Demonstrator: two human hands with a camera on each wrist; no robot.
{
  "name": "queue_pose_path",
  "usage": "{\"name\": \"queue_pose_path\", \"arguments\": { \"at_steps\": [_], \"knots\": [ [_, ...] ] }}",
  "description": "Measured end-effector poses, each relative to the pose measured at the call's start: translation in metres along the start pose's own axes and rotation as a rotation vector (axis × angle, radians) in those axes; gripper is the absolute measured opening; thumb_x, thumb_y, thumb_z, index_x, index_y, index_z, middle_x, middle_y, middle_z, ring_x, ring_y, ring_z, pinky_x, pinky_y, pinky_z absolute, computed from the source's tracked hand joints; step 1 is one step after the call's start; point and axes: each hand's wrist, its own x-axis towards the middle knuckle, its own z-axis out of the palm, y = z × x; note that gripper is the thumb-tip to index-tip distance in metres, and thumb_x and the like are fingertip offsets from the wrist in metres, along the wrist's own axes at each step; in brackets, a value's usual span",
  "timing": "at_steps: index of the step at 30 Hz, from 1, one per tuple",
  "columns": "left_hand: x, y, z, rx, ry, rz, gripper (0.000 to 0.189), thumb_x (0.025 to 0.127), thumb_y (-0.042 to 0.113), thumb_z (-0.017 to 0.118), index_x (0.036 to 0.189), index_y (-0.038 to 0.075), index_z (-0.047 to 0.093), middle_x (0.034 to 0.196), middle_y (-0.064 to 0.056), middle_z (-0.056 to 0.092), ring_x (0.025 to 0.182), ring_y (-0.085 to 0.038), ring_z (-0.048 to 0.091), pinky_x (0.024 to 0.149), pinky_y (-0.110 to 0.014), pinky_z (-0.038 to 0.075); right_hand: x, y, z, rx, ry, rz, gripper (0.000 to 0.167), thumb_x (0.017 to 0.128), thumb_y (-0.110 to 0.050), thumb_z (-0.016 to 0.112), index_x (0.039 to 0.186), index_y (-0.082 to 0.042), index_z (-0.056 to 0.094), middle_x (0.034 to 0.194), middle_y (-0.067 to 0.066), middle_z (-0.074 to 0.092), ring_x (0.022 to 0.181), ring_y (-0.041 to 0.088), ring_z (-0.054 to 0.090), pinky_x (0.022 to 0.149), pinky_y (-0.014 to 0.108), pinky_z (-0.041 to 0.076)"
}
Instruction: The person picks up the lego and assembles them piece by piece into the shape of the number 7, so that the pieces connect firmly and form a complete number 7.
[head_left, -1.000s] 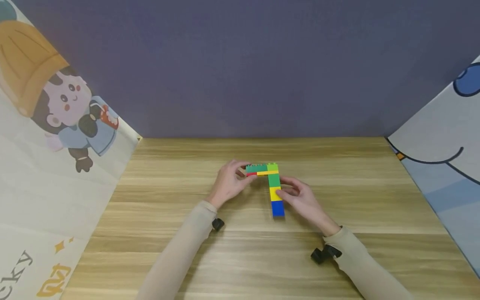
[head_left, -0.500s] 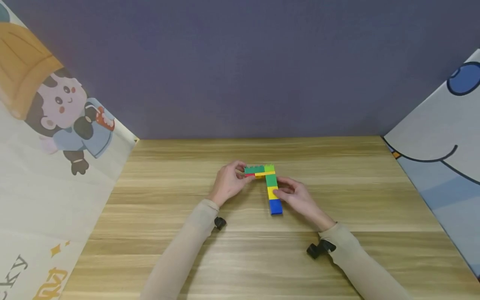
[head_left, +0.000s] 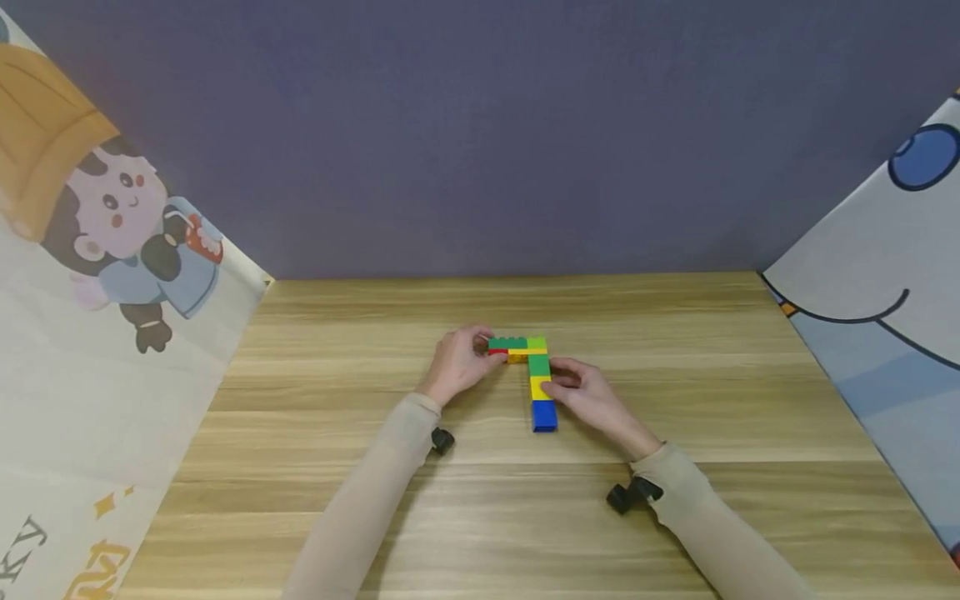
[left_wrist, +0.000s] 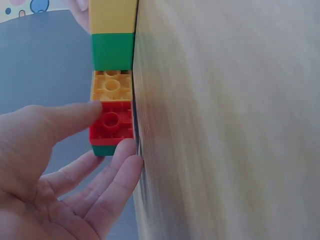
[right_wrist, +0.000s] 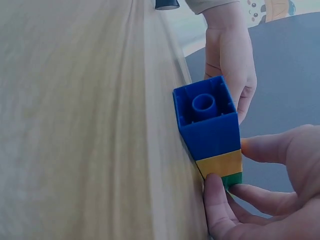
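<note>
An L-shaped build of toy building bricks lies along the table between my hands. Its far row has a dark green brick (head_left: 508, 343) and a lime brick (head_left: 536, 342), with a red brick (left_wrist: 120, 131) and an amber brick (left_wrist: 97, 89) on their near side, hollow undersides showing. A green brick (head_left: 539, 365), a yellow brick (head_left: 537, 388) and a blue brick (right_wrist: 210, 135) form the arm towards me. My left hand (head_left: 457, 362) pinches the row's left end, thumb at the red brick. My right hand (head_left: 596, 400) pinches the arm around the yellow and green bricks.
The wood-grain table (head_left: 420, 533) meets a dark upright panel (head_left: 510, 150) at the back. Cartoon-printed sheets stand at the left (head_left: 60, 350) and right (head_left: 877, 342). Black camera mounts sit at the left wrist (head_left: 442, 441) and right wrist (head_left: 633, 495).
The head view has shifted slightly. The far row of the brick build has come a little nearer me, and more of the amber brick shows. Both hands keep their hold.
</note>
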Motion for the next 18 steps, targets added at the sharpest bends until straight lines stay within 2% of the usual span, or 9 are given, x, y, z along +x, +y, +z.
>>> {"name": "queue_pose_path", "arguments": {
  "at_steps": [4, 12, 18],
  "knots": [
    [0.000, -0.001, 0.001, -0.008, -0.018, -0.007, 0.042, 0.094, 0.026, 0.083, 0.130, 0.007, 0.073, 0.121, -0.014, 0.078, 0.112, -0.029, 0.074, 0.101, -0.046, 0.059, -0.001, -0.001, 0.000, -0.019, 0.011, -0.011, 0.058, 0.103, -0.021, 0.070, 0.154, 0.001, 0.051, 0.153, 0.023, 0.058, 0.132, 0.037, 0.064, 0.107, 0.046, 0.055],
    [0.001, -0.002, -0.003, -0.044, -0.075, -0.024, 0.047, 0.096, 0.025, 0.080, 0.138, 0.007, 0.068, 0.128, -0.015, 0.076, 0.118, -0.031, 0.073, 0.104, -0.046, 0.058, -0.002, 0.001, -0.001, -0.035, 0.030, -0.021, 0.059, 0.103, -0.023, 0.071, 0.154, 0.000, 0.052, 0.154, 0.023, 0.057, 0.131, 0.037, 0.064, 0.108, 0.046, 0.055],
    [-0.009, -0.006, -0.012, -0.011, -0.122, 0.003, 0.058, 0.097, 0.032, 0.079, 0.146, 0.008, 0.061, 0.137, -0.017, 0.072, 0.120, -0.032, 0.073, 0.105, -0.047, 0.059, -0.007, 0.004, -0.012, 0.007, 0.021, -0.005, 0.062, 0.104, -0.026, 0.069, 0.156, 0.001, 0.048, 0.154, 0.025, 0.056, 0.134, 0.040, 0.062, 0.104, 0.044, 0.059]
  ]
}}
